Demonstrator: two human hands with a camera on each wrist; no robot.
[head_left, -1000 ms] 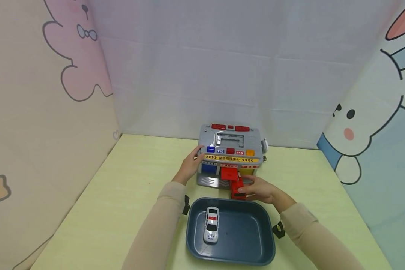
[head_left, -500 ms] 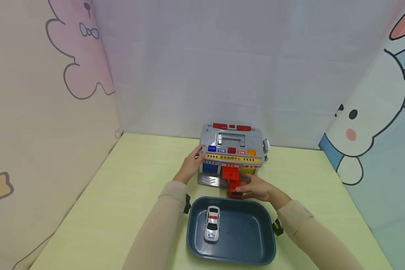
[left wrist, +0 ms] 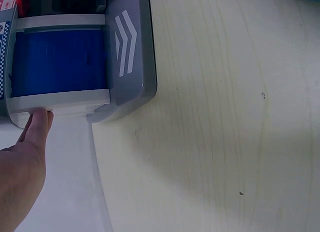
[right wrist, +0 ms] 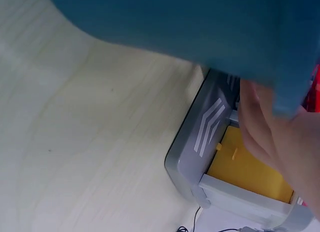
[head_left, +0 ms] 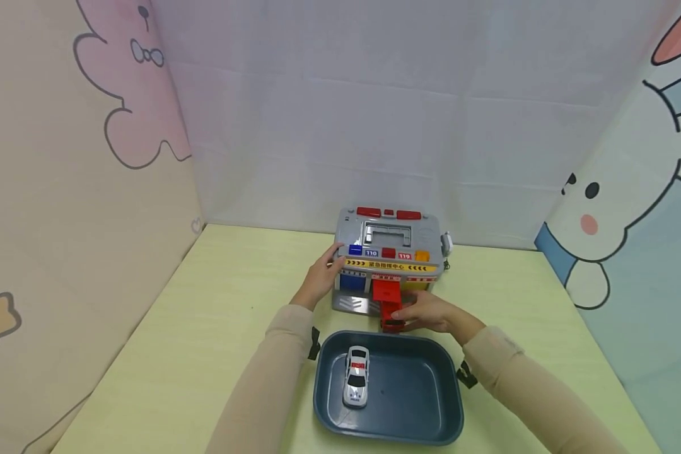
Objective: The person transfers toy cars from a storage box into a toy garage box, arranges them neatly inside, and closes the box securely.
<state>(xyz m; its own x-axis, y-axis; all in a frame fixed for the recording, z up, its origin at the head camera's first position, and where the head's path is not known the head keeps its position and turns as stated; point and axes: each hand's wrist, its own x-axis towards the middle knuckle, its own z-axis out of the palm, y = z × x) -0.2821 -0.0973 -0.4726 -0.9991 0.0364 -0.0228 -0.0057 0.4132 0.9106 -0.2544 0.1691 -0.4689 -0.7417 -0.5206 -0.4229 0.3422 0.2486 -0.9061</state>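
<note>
Right hand (head_left: 422, 312) pinches the small red toy car while the left hand (head_left: 320, 275), fingers laid fairly straight, touches one side of the garage. Around them hang a pale lilac cloth back wall (head_left: 329, 139) and cartoon-printed side walls (head_left: 607, 221). Below lies a pale yellow wood-grain tabletop (head_left: 250, 277). Against its far edge stands the boxy grey plastic toy garage (head_left: 388, 263), which could skid or twist if the left fingers press too lightly against a push. Nearer sits a blue-grey rounded plastic tray (head_left: 414, 397), close enough that the right wrist might knock it. A white toy police car (head_left: 356, 378) lies inside. Red toy car (head_left: 391, 323) sits at the middle doorway, partly under a raised red plastic flap (head_left: 387, 290); off-line steering could jam it there.
</note>
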